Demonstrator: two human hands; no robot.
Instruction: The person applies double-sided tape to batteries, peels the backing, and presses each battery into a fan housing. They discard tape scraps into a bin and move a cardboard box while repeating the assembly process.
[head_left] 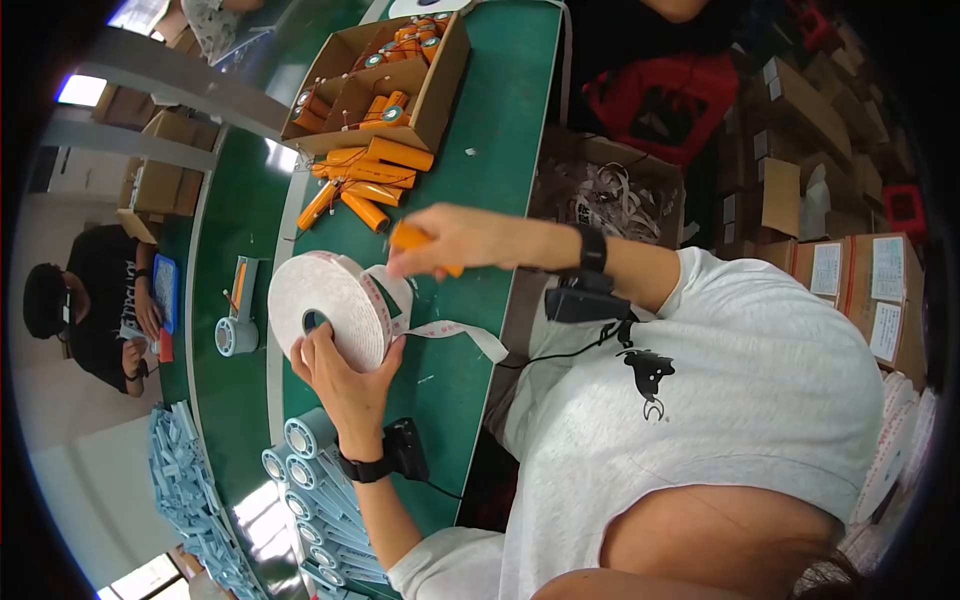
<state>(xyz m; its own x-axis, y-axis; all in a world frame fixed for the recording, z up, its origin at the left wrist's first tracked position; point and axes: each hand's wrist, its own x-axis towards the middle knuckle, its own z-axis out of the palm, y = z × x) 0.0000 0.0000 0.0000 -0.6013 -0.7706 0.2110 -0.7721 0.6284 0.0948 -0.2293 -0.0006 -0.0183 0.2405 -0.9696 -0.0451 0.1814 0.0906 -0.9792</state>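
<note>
My left hand (345, 385) grips a big white roll of printed tape (330, 300), fingers at its core and thumb against its rim. In my right hand (455, 240) is an orange cylindrical battery cell (412, 236), its body partly hidden by my fingers. That hand is slightly blurred, close beside the roll's far side. A loose tape end (462, 333) trails from the roll across the green table (440, 400) toward its near edge. Beyond my right hand lies a heap of orange battery cells (365, 178), some with thin wires.
A divided cardboard box (455, 75) holds more orange cells. Light-blue handheld-fan-shaped housings (320, 500) are piled left of my left hand; another blue housing (236, 335) lies across the table. Opposite, a person (100, 300) works. A carton of scraps (610, 190) stands beside the table.
</note>
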